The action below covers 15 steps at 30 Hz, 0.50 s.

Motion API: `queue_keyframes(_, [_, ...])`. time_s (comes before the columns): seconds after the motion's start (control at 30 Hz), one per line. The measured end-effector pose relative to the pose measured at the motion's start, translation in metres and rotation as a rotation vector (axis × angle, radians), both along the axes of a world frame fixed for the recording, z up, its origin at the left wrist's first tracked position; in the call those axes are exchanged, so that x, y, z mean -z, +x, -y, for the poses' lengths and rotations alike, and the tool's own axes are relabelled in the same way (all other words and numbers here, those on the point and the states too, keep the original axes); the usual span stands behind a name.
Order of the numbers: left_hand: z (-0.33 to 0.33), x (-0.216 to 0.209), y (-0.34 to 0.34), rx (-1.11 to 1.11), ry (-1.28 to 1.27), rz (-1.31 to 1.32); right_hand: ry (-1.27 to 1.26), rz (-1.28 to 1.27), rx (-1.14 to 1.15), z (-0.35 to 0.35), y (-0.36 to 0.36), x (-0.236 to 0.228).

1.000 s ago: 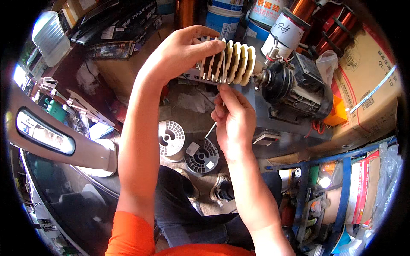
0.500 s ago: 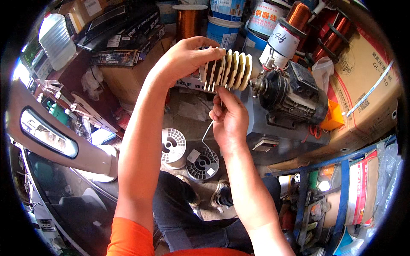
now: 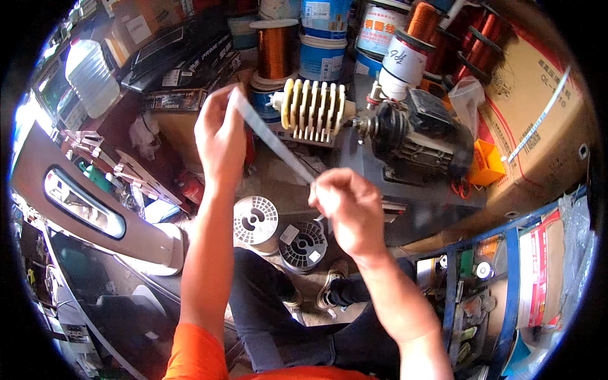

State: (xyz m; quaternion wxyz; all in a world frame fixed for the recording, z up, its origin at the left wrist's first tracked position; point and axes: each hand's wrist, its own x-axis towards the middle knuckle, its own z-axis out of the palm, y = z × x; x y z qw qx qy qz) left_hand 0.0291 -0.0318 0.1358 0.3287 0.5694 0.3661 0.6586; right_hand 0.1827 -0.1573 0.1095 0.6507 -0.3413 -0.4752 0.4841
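A pale, flat-looking strip [image 3: 275,138], blurred, stretches slantwise between my hands. My left hand [image 3: 220,130], up and to the left, pinches its upper end. The lower end is in the closed fingers of my right hand [image 3: 351,212], nearer to me. Beyond them a cream slotted winding former [image 3: 315,111] with several discs sits on the shaft of a dark electric motor [image 3: 427,136]. Neither hand touches the former. On the floor below stand a white wire spool [image 3: 255,218] and a dark wire spool [image 3: 303,246].
Copper wire reels [image 3: 277,54] and blue-and-white buckets [image 3: 323,63] crowd the back. A large carton [image 3: 538,107] and an orange bin [image 3: 486,163] stand right of the motor. A blue-framed shelf [image 3: 506,291] is at lower right, a pale machine arm [image 3: 82,196] at left.
Both hands have left the winding former, the left moving left and the right toward me. The strip now shows stretched between them.
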Motion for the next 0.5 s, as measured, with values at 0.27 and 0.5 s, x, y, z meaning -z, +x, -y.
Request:
queue_keyframes(0.27, [0.135, 0.019, 0.037, 1.289, -0.718, -0.089, 0.245, 0.696, 0.126, 0.102, 0.067, -0.019])
queue_keyframes(0.5, [0.181, 0.025, 0.07, 1.355, -0.763, -0.052, 0.336, 0.749, 0.309, 0.154, 0.09, -0.009])
